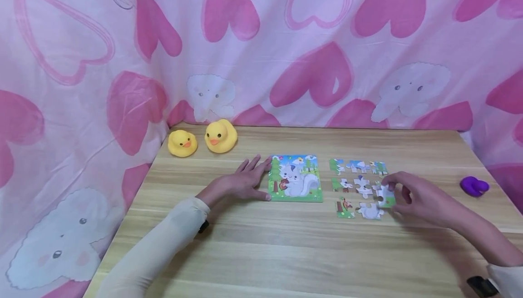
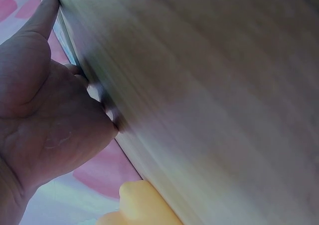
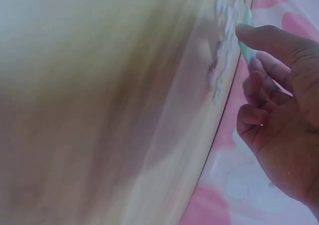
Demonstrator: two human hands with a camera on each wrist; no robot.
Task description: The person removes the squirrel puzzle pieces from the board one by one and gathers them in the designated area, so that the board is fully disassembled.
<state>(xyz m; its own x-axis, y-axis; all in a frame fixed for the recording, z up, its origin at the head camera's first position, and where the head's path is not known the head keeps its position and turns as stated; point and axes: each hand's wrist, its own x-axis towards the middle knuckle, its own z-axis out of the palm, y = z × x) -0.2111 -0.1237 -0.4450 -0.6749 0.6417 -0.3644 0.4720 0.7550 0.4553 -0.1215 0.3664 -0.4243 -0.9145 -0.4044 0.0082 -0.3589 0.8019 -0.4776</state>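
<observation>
A square board with a squirrel picture (image 1: 300, 184) lies flat near the middle of the table. My left hand (image 1: 247, 181) rests at its left edge with fingers spread and mostly straight. To the board's right, several jigsaw pieces (image 1: 362, 186) are laid out in rough rows. Between thumb and fingers, my right hand (image 1: 421, 200) pinches one green and white jigsaw piece (image 1: 386, 197), held tilted at the right side of these rows. Seen from the right wrist, that piece (image 3: 246, 50) appears edge-on above the table, and the remaining fingers curl inward.
Two yellow rubber ducks, a smaller one (image 1: 182, 143) and a larger one (image 1: 221, 136), sit at the back left of the wooden table (image 1: 261, 252). A purple toy (image 1: 474, 186) lies by the right edge. Behind hangs a pink heart-patterned curtain (image 1: 261, 62).
</observation>
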